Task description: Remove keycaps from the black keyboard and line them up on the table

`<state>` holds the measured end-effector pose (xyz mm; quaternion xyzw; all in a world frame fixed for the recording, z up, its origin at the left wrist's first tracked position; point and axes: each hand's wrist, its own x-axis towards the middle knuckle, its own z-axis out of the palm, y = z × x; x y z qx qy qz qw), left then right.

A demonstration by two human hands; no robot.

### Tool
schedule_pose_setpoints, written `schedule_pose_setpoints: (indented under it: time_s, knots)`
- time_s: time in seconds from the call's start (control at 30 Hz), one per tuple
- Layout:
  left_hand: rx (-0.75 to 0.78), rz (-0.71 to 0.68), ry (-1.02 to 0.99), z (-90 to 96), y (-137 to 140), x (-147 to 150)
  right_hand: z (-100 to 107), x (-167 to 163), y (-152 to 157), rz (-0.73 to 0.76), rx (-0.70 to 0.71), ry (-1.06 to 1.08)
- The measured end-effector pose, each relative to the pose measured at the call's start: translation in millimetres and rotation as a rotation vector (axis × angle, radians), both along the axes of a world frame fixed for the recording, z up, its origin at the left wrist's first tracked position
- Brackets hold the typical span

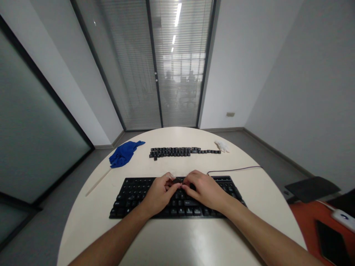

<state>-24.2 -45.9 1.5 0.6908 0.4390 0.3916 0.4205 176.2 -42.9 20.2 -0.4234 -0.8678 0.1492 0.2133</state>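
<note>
A black keyboard [130, 197] lies across the table in front of me, partly covered by my hands. My left hand [161, 194] and my right hand [203, 190] meet over its middle, thumbs and fingertips pinched close together. Between them is a small dark piece [177, 180] that looks like a keycap. Something whitish shows at my left fingertips, too small to name. Behind the keyboard, loose black keycaps [174, 152] lie in rows, with a thinner line of them running to the right.
A blue cloth [123, 154] on a pale stick [98, 181] lies at the left. Crumpled white tissue [222, 146] sits at the back right. A thin cable [235, 170] runs off the round table's [194, 240] right edge. Beyond it, a dark phone-like slab [332, 242] rests on an orange surface.
</note>
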Motion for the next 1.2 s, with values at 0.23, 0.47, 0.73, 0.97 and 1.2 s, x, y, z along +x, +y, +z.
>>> schedule_pose_setpoints:
  time_s: [0.23,0.47,0.73,0.97,1.2]
  knots:
    - [-0.114,0.031,-0.17,-5.2,1.7,1.6,1.4,0.1,0.9,0.036,-0.03,0.084]
    - [-0.146,0.046,-0.185,-2.0,1.5,2.3,0.6,-0.2,0.9,0.053,-0.063,0.153]
    - [-0.087,-0.012,-0.139,-1.0,1.3,-1.5,1.9,1.2,1.9,0.045,-0.12,0.199]
    - [-0.118,-0.014,-0.157,-1.2,2.4,-0.3,1.2,-0.4,2.5,0.018,-0.126,0.15]
    - [-0.127,0.02,-0.197,-2.3,0.2,1.1,1.5,-1.6,2.4,0.009,-0.131,0.176]
